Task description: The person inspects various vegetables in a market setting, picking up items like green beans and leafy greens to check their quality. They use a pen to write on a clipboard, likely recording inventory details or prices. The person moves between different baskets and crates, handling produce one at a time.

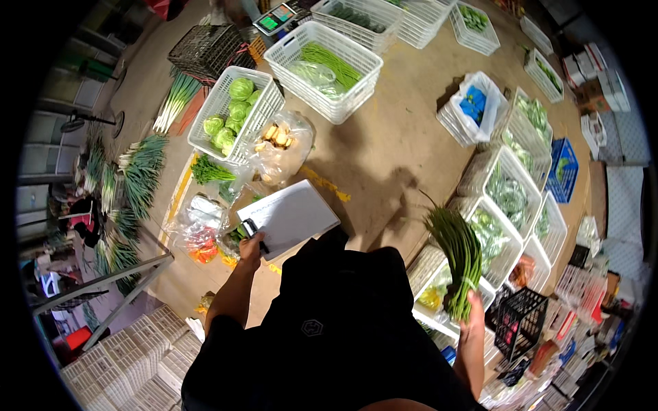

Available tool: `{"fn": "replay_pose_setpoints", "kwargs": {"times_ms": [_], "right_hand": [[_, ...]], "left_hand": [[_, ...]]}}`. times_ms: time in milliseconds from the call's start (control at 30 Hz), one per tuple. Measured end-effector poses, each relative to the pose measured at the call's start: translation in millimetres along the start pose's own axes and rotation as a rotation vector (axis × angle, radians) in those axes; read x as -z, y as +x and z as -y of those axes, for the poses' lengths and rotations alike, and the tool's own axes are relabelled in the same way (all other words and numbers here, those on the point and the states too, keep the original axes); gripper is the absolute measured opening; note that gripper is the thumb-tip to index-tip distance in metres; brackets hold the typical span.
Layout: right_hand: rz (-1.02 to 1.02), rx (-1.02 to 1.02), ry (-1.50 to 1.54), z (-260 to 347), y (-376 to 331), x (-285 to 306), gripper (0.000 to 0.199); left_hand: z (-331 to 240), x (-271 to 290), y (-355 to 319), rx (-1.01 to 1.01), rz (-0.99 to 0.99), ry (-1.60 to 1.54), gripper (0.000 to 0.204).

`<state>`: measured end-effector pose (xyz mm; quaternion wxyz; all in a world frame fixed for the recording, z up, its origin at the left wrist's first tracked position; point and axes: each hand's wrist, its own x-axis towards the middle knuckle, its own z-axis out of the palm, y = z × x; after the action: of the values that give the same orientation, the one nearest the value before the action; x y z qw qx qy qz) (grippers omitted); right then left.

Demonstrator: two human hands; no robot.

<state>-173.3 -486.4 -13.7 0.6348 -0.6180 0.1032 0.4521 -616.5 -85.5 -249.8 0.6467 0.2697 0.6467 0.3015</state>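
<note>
From the head camera, we are standing over a concrete floor (pixel 384 137) ringed with white baskets. Our right hand (pixel 471 316) is closing its fingers round the tied end of a bundle of long green beans (pixel 458 255) — it is hanging above the white baskets (pixel 510 205) along the floor's right edge. Our left hand (pixel 250 248) is gripping a clipboard with a white sheet (pixel 291 216) at its clip end, over the bagged vegetables (pixel 199 236) near the left edge. We judge this to be a sorting-and-checking step — next, the beans need a matching basket, perhaps the bean basket (pixel 325 65) at the far edge.
</note>
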Motion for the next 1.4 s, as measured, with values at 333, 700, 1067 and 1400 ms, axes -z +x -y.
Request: {"fn": "replay_pose_setpoints", "kwargs": {"times_ms": [333, 700, 1067, 1400], "right_hand": [[0.783, 0.087, -0.306, 245, 326, -315, 0.068], [0.509, 0.58, -1.408, 242, 771, -464, 0.063], [0.972, 0.447, -1.212, 210, 604, -527, 0.036], [1.368, 0.987, -1.185, 192, 400, -614, 0.034]], "left_hand": [[-101, -78, 25, -0.145, -0.271, -0.353, 0.024], [-143, -228, 21, -0.106, -0.451, -0.496, 0.03], [-255, -337, 55, -0.143, -0.477, -0.398, 0.022], [-332, -412, 92, -0.276, -0.124, -0.608, 0.019]]}}
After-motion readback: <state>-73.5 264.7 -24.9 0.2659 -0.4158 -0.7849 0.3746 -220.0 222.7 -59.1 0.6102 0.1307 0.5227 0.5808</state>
